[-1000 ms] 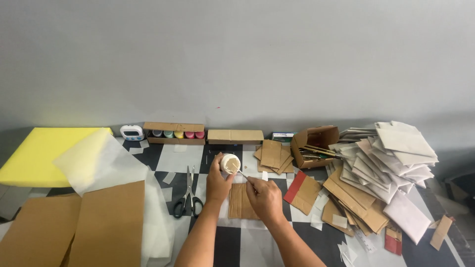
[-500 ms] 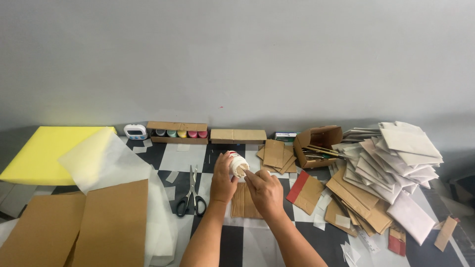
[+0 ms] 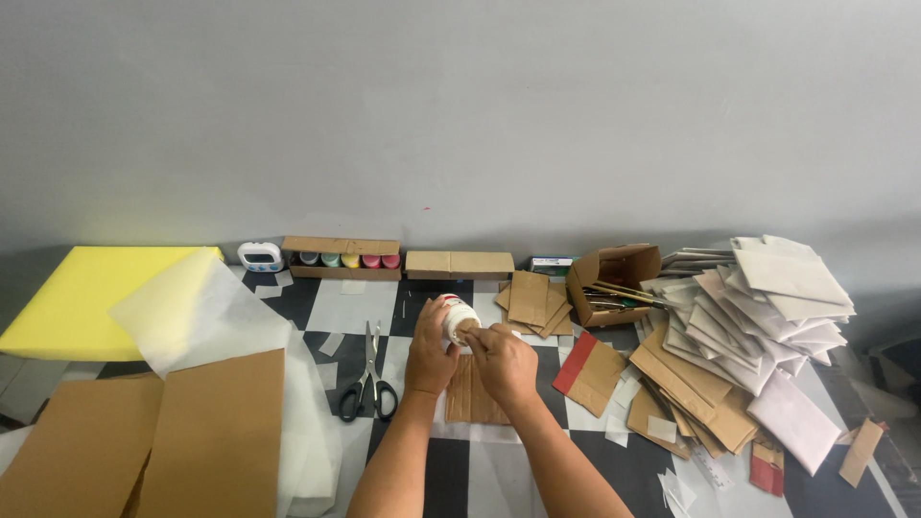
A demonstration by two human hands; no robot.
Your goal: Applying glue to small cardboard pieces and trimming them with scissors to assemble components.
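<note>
Two sets of fingers engage one small white glue jar [image 3: 459,317]: the left hand [image 3: 429,350] clasps it above a corrugated cardboard strip [image 3: 472,393], while the right hand [image 3: 506,360] pinches a cardboard scrap [image 3: 469,335] against its mouth. Risk: a tilt likely drips glue onto the surface [image 3: 451,460].

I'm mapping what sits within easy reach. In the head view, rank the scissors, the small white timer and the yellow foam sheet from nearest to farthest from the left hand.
1. Scissors, just left of the left hand.
2. White timer, back-left near the wall.
3. Yellow foam sheet, far left.
</note>
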